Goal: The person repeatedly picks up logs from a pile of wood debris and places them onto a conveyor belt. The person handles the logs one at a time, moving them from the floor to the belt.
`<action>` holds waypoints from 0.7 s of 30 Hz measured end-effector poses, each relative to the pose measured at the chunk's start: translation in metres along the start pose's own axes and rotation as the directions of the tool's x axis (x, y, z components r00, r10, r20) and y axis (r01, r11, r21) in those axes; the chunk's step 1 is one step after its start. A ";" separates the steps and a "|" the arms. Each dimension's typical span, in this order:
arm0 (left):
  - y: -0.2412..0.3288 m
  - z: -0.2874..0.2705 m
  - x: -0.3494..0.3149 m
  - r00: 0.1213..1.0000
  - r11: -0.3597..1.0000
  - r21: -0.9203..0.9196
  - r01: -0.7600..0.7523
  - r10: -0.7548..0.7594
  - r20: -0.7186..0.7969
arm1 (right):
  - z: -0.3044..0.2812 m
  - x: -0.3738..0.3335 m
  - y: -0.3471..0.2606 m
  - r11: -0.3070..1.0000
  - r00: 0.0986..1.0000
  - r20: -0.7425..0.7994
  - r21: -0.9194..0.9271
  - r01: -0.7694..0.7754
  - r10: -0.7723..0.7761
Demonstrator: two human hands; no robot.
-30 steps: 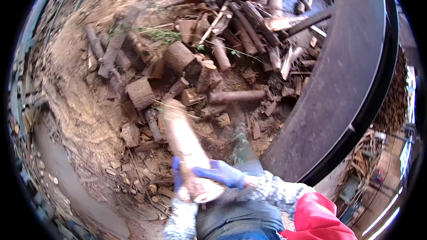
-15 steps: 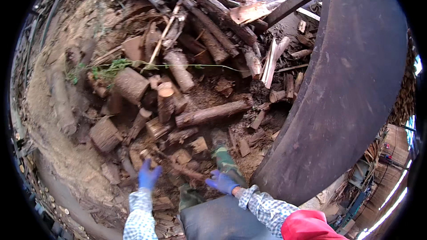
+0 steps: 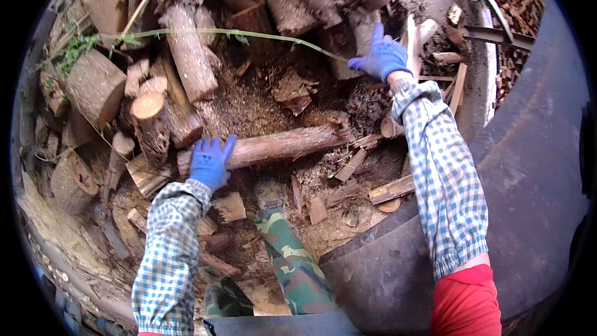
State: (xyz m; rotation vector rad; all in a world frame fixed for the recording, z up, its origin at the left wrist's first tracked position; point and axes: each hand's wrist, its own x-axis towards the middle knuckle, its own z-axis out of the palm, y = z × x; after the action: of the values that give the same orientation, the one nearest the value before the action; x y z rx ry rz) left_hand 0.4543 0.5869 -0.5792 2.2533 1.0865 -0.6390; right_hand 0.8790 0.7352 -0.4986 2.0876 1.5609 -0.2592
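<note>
A long bark-covered log (image 3: 286, 146) lies crosswise in front of my legs. My blue-gloved left hand (image 3: 210, 163) rests over its left end, fingers stretched out and thumb apart; whether it presses on the bark I cannot tell. Farther off to the right, my right hand (image 3: 385, 57), in the same kind of glove, reaches among the logs with fingers spread. Beside it are a pale split piece (image 3: 411, 43) and a short upright log (image 3: 362, 31). The tip of a green vine (image 3: 249, 33) ends near its thumb. Nothing shows held in either hand.
Logs are heaped at the far side, with a thick round log (image 3: 95, 89) and a cut stump (image 3: 148, 107) at the left. A large dark curved metal sheet (image 3: 528, 186) fills the right. Wood chips and short offcuts (image 3: 230, 207) lie around my camouflage-clad leg (image 3: 292, 255).
The view has come closer to the log pile. Both hands have reached forward: the left onto the log's left end, the right far out to the pieces at the right.
</note>
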 end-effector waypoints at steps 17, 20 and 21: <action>0.048 -0.112 -0.461 0.787 -0.523 -0.730 0.441 -0.166 0.594 | -0.086 -0.311 0.009 -0.625 0.780 0.328 0.469 -0.624 -0.533; 0.042 -0.113 -0.548 0.768 -0.703 -0.613 0.361 -0.149 0.623 | -0.102 -0.391 0.007 -0.686 0.693 0.230 0.124 -0.717 -0.683; 0.039 -0.112 -0.565 0.774 -0.772 -0.556 0.308 -0.137 0.618 | -0.119 -0.410 -0.001 -0.691 0.693 0.196 0.090 -0.718 -0.694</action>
State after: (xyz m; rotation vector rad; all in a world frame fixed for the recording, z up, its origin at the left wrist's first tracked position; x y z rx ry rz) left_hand 0.1888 0.3309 -0.1345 -0.2365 1.3227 0.3123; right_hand 0.7296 0.4527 -0.2156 -0.7479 0.4865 2.0041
